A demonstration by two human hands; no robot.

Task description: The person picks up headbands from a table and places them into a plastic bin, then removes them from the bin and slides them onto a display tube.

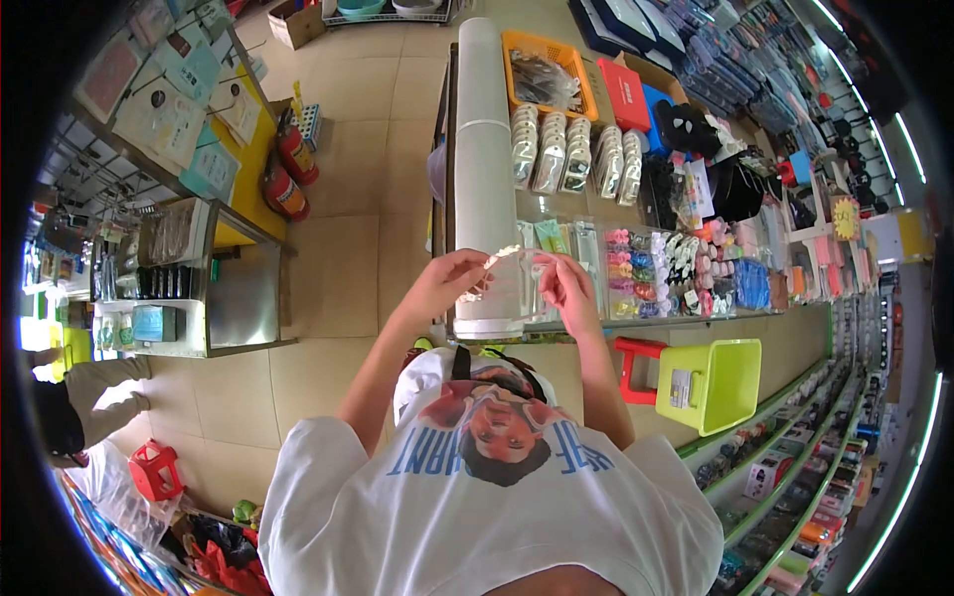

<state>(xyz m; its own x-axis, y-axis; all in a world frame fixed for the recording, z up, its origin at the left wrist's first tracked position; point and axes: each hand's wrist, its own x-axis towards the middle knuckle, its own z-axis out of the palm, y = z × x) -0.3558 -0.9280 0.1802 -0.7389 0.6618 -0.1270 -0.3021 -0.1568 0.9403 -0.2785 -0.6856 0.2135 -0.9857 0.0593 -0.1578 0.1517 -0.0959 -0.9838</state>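
Note:
My left hand (445, 287) is closed on a cream-coloured knobbly strip (504, 255), which curves up past the fingertips. More cream pieces show below its fingers. My right hand (568, 289) is a little to the right, thumb and index finger pinched at the edge of what looks like a clear plastic bag (519, 283). The see-through plastic spans the gap between both hands, so its outline is hard to make out. Both hands are above the near end of a long white roll (483, 189) on the display table.
Packaged accessories (631, 273) and an orange basket (549, 74) cover the table to the right. A lime-green bin (730, 387) stands beside a red stool (638, 370). Fire extinguishers (286, 189) are at the left shelf. Another person's leg (104, 387) shows at far left.

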